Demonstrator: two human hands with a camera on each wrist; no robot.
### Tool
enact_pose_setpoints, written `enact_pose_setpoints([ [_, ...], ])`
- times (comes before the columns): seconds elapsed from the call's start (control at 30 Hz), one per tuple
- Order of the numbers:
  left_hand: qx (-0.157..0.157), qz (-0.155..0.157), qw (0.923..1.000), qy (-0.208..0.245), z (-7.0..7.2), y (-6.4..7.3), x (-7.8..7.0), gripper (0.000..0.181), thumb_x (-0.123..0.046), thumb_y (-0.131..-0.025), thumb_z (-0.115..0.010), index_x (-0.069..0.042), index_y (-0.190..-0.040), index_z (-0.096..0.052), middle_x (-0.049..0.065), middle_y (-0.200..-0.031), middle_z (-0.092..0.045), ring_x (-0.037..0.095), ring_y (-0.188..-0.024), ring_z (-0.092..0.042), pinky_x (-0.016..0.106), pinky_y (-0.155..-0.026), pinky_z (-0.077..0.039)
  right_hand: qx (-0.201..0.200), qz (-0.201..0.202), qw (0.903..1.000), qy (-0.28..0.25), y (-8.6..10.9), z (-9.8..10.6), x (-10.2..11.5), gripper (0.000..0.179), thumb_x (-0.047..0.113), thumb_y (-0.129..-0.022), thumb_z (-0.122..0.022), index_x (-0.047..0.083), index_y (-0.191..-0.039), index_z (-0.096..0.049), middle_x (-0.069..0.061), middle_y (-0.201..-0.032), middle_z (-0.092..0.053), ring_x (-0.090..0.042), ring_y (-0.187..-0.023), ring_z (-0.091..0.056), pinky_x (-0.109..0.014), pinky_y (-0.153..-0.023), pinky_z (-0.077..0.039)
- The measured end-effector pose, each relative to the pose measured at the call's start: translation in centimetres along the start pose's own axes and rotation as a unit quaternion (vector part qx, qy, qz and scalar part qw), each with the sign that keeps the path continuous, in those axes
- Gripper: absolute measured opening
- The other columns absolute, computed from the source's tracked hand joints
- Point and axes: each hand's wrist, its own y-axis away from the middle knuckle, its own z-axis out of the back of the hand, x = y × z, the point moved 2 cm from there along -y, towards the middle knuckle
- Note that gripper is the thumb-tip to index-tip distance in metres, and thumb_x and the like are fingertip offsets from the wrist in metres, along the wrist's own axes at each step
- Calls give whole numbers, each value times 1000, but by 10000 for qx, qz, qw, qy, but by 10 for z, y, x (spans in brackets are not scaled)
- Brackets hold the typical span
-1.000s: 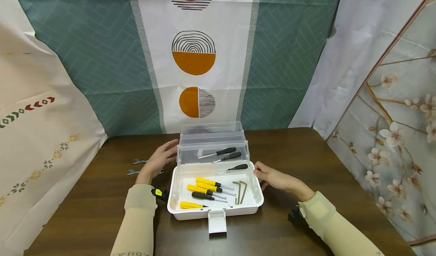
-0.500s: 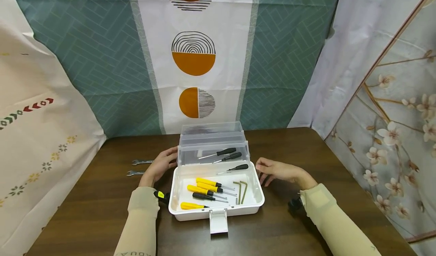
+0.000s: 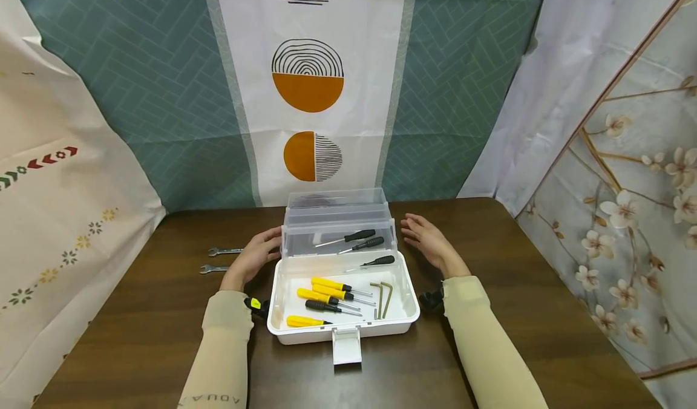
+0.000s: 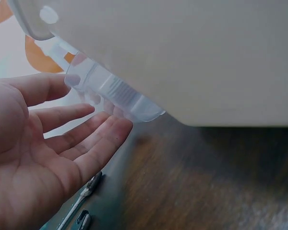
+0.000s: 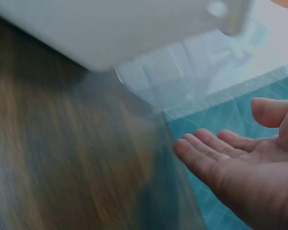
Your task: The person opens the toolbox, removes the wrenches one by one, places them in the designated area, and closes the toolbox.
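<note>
A white toolbox (image 3: 305, 338) stands with its clear lid (image 3: 337, 199) tipped back. Inside lie several yellow-handled screwdrivers (image 3: 321, 296), a black one (image 3: 321, 305) and L-shaped hex keys (image 3: 387, 300). More black-handled screwdrivers (image 3: 360, 235) show toward the back, at the clear section. My left hand (image 3: 253, 260) is at the lid's left side, fingers extended; in the left wrist view its fingertips reach the clear plastic (image 4: 117, 91), though contact is hard to tell. To the right of the lid, my right hand (image 3: 430, 242) has its fingers extended, apart from the box, holding nothing.
Two open-end wrenches (image 3: 223, 251) lie on the dark wooden table (image 3: 136, 312) left of the box, partly behind my left hand. A patterned cloth (image 3: 310, 155) hangs behind the table's far edge. The box's front latch flap (image 3: 346, 347) hangs down.
My right hand has left the box's right side and moved farther back, beside the lid, its fingers straightening. My left hand stays nearly in place. The camera has tilted slightly downward.
</note>
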Motion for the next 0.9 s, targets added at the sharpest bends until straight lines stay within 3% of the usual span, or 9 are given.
enact_pose_setpoints([
  [0.2,-55,120,9999,-46,0,0,-1,58,-23,-113,-46,3,-162,-28,25,-164,-33,41,-149,-35,56,-119,-34,274,-83,9996,-63,-11,-12,-5,61,24,-116,-35,-1,-165,-10,-24,-169,-19,-37,-157,-19,-48,-126,-22],
  [0.43,-41,86,9999,-133,-1,1,-4,57,-24,-113,-46,3,-161,-30,25,-162,-35,42,-148,-37,57,-118,-35,558,8,9983,-173,-18,-17,-12,59,21,-116,-33,-1,-165,-9,-24,-170,-17,-37,-158,-15,-49,-127,-16],
  [0.9,41,3,10000,-78,-1,0,-1,56,-21,-113,-44,3,-162,-27,26,-163,-32,43,-148,-36,58,-119,-34,812,-27,9958,-428,-21,-23,-24,54,10,-114,-26,-7,-163,-11,-27,-167,-22,-39,-154,-23,-54,-125,-23],
])
